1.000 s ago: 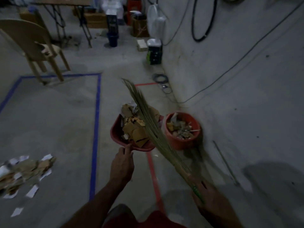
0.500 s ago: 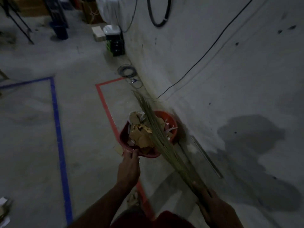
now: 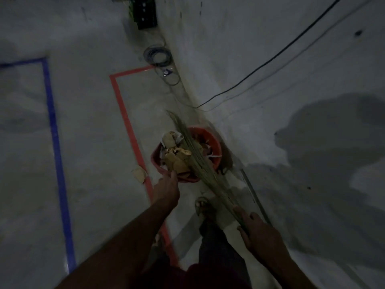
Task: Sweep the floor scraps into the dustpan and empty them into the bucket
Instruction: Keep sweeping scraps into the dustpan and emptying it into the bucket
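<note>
Smooth concrete floor; round red bucket, crumpled cardboard scraps

One dustpan, one bucket, one broom, seemingly one loose scrap.

Bucket interior mostly behind dustpan, broom

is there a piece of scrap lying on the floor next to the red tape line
Yes, a tan cardboard scrap lies on the floor, touching the red tape line left of the dustpan.
</note>
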Motion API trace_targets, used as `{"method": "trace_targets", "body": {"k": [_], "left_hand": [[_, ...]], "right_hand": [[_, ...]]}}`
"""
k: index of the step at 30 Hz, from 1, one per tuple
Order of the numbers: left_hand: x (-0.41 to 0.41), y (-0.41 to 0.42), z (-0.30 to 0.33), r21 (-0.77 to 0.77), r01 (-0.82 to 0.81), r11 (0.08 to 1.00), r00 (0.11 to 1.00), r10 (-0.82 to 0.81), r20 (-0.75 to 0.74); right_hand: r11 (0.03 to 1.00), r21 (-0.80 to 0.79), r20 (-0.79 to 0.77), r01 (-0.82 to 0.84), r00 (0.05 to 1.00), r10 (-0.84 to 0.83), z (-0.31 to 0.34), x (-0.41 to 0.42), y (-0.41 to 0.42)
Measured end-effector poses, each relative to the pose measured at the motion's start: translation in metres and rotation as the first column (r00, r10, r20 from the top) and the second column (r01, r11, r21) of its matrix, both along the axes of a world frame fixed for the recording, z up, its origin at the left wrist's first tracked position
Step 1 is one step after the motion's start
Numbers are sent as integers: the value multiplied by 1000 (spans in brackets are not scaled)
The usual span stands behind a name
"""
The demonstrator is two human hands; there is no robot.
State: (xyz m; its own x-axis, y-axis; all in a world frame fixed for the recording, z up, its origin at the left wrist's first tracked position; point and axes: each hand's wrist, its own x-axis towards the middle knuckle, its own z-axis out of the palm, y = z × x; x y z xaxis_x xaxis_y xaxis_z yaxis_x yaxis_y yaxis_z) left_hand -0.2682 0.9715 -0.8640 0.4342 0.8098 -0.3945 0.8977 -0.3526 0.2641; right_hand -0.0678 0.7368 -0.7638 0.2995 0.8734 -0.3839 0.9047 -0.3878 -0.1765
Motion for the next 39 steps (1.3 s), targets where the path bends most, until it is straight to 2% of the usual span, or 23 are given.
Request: {"method": "trace_targets", "body": {"k": [6,9,12,16,21,25,29,33,34,37,39], "left_hand": [[75,31,-31,-66,-5,998,978,-9,-207],[104,38,-42,-107,-22,994,972,-4,-235],[124,38,-43,-95,-54,994,965,27,-262],[140,36,-33,-91,-143,986,965,119,-232],[138,33,-21,-86,-138,987,933,101,-346],[128,26,-11,-46,-100,994,896,70,-438],[115,16,1,-41,-122,992,883,89,-461],[99,1,9,-54,-202,978,876,155,-457],[94,-5,13,-61,-242,968,878,192,-438],[75,-24,25,-84,-368,926,877,316,-361],[58,-37,34,-74,-432,899,872,396,-287]], "right_hand": [[995,33,5,-89,996,89,-49,90,48],[991,97,37,-95,995,91,-63,125,60],[973,127,135,-194,975,177,-73,152,60],[999,32,17,-45,999,44,-76,180,55],[999,32,-107,21,994,-17,-70,188,47],[999,37,-185,-11,983,17,-66,173,52],[992,-42,-202,-118,974,108,-83,163,69],[935,-350,-325,-57,944,-64,-96,167,109],[924,-380,-326,-46,941,-87,-99,170,115],[936,-351,-335,-24,937,-102,-95,179,118],[962,-271,-389,-41,918,-70,-88,184,105]]}}
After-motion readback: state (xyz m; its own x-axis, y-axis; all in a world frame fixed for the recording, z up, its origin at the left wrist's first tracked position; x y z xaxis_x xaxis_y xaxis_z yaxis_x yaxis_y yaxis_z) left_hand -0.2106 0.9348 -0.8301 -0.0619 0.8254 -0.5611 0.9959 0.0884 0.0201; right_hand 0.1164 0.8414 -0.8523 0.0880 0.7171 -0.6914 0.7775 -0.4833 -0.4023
